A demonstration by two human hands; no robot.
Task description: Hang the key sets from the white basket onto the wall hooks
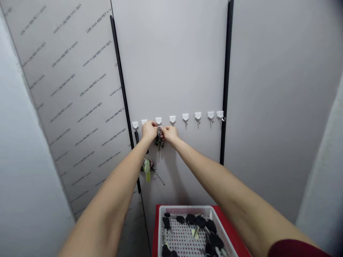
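Note:
At the white hook, third from the left in a row on the pale panel, both my hands hold up a bunch of keys by its ring. My left hand pinches the ring's left side, and my right hand is closed at its right side. The keys dangle between the hands. Whether the ring sits on the hook's metal tip cannot be made out. Below my left hand hangs another key bunch with a green and yellow tag; its upper part is hidden behind the hand.
Several more white hooks run along the row to the right. A black strap hangs from the leftmost one. Below, a white perforated basket with several black-headed keys stands on a red surface. Black vertical strips border the panel.

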